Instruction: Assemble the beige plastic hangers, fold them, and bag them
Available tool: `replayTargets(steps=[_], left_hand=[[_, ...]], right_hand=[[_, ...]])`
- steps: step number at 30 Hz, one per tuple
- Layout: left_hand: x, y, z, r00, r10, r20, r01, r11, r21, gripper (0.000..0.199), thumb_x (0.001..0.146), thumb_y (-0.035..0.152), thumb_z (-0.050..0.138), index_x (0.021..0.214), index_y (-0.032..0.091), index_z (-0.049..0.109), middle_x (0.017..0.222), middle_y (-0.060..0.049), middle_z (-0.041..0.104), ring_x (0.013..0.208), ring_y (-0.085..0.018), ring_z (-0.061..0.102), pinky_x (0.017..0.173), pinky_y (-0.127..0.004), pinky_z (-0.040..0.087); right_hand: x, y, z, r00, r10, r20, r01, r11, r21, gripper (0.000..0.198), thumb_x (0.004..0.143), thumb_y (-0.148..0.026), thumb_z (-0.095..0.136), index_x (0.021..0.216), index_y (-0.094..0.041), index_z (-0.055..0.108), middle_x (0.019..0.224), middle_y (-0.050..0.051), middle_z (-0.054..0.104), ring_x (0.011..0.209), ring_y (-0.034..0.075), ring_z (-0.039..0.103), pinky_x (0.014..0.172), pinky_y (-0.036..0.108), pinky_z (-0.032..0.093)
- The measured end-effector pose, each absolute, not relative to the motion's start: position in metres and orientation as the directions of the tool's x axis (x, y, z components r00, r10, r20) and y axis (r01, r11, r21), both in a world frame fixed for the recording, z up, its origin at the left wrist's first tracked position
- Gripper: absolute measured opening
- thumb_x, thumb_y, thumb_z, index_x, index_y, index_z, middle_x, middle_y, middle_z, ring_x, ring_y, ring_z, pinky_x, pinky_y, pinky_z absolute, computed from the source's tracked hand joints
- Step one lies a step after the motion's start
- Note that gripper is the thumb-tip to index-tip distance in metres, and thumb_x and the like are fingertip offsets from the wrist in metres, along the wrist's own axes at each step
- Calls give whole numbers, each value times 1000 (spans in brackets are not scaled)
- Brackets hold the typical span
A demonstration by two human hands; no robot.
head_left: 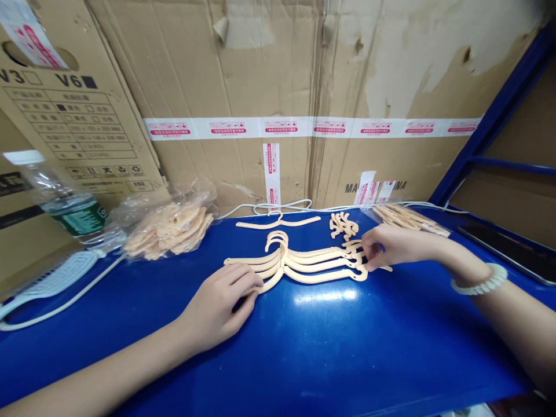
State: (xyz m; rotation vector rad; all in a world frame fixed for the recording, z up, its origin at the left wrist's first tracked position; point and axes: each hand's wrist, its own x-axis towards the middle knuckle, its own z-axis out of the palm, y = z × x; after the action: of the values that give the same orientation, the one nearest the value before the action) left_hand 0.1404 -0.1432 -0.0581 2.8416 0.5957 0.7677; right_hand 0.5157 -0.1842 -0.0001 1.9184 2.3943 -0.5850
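Note:
Several cream plastic clothes hangers (319,277) lie overlapping on the blue table, their hooks pointing away from me. My left hand (230,298) is closed on the left arm of the nearest hanger, thumb and forefinger pinching it. At the right ends of the hangers, my right hand (388,249) has its thumb and fingers closed around a small cream hook-shaped piece (359,272); its fingers partly hide it. Similar pieces sit at the other right ends. Just behind lies a small pile of loose hook-shaped pieces (344,225).
Another hanger (278,222) lies farther back. A clear bag of cream pieces (174,226) is at left, beside a water bottle (72,202) and a pale hairbrush (56,275). At right are a bag of long pieces (408,219) and a dark phone (512,249). Cardboard (243,75) stands behind.

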Motion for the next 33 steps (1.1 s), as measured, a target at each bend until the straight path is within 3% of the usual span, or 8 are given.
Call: replayTargets(steps=[11,19,23,28,33], left_hand=[[136,-132,-61,739,493,460,470,-865,173,22,96,15,43,97,20,64,97,-5,66,90,-22,60,81,-36,48],[136,-134,-61,710,482,513,495,-860,122,22,92,17,48,101,20,68,104,-8,66,97,-25,60,83,-40,50],[137,-138,-59,703,476,529,492,-862,122,27,90,18,49,114,18,62,113,-9,64,105,-27,59,88,-43,50],[139,-140,-56,689,448,569,460,-878,135,33,89,15,50,120,18,55,117,-9,63,112,-27,57,97,-44,47],[139,-140,-58,663,479,576,449,-869,205,32,89,15,49,121,21,52,118,-9,63,113,-26,56,96,-44,48]], right_hand=[[513,-181,-4,-210,956,-206,949,148,-279,33,75,-51,62,63,-20,59,58,2,65,53,16,57,49,27,37],[517,-177,-10,-185,976,-112,958,153,-244,33,76,-52,62,65,-21,58,61,2,63,55,16,55,50,27,34],[521,-178,-7,-191,977,-93,957,164,-241,32,77,-53,60,71,-21,61,62,2,64,55,17,56,51,28,35],[525,-177,-6,-199,976,93,957,214,-194,35,86,-49,45,73,-20,61,66,5,66,57,19,56,55,31,37],[522,-174,-9,-177,966,189,961,211,-178,29,87,-42,46,83,-19,64,75,7,69,65,21,60,62,32,41]])
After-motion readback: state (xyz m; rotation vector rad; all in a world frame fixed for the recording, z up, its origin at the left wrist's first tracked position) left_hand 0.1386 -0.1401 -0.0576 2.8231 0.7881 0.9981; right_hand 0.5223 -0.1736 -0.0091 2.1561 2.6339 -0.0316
